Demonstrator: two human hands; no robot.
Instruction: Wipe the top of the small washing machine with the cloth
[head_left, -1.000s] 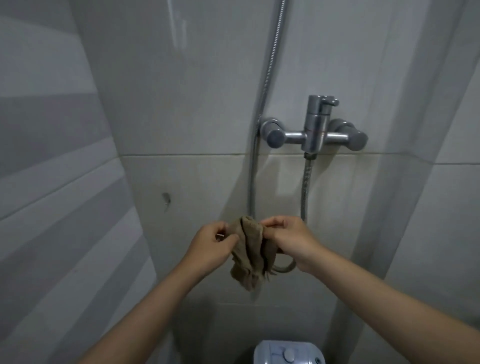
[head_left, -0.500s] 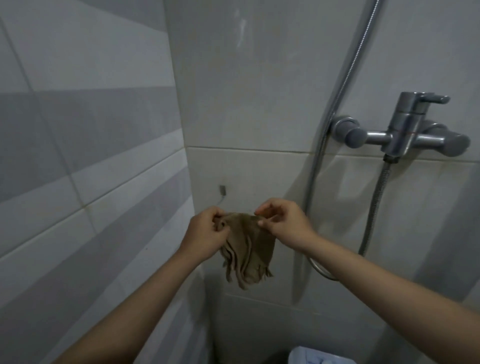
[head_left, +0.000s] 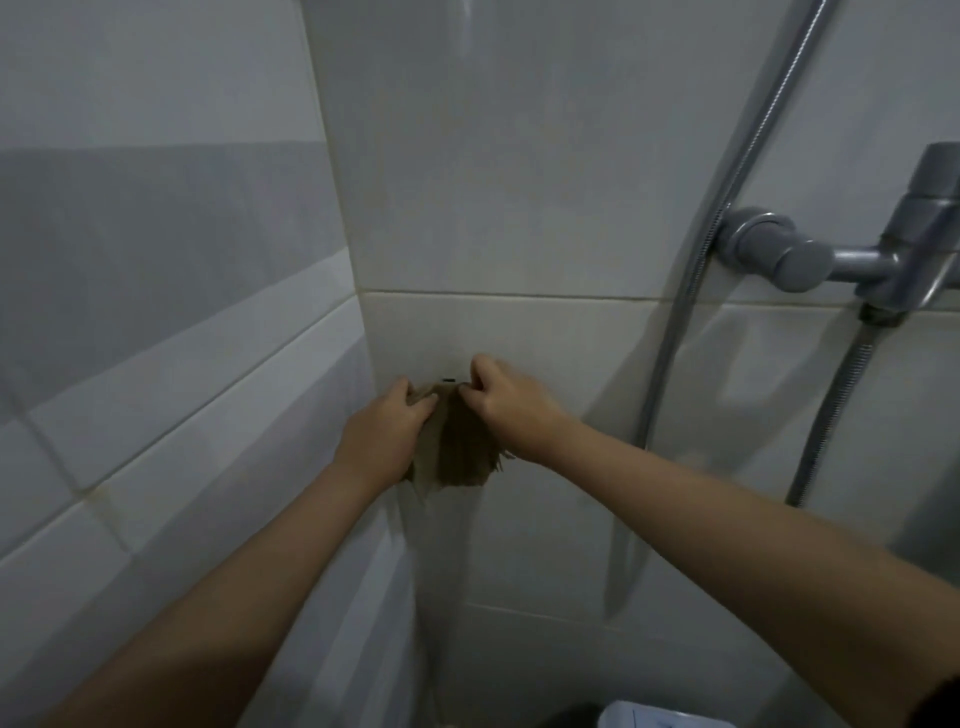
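A small brown cloth (head_left: 457, 452) hangs against the white wall tile near the corner, its top edge level with a small dark wall hook (head_left: 449, 380). My left hand (head_left: 387, 434) pinches the cloth's upper left edge. My right hand (head_left: 506, 402) pinches its upper right edge, fingers curled. The lower part of the cloth droops freely between my wrists. Only a white corner of the small washing machine (head_left: 654, 717) shows at the bottom edge, far below both hands.
A chrome shower mixer (head_left: 852, 260) juts from the wall at the right, with a metal hose (head_left: 727, 197) running up past it and a second hose (head_left: 826, 421) hanging below. Grey and white striped tiles (head_left: 156, 312) cover the left wall close by.
Both hands have carried the cloth left and forward to the wall, up against the small hook. My view has swung left, so the mixer now sits at the right edge.
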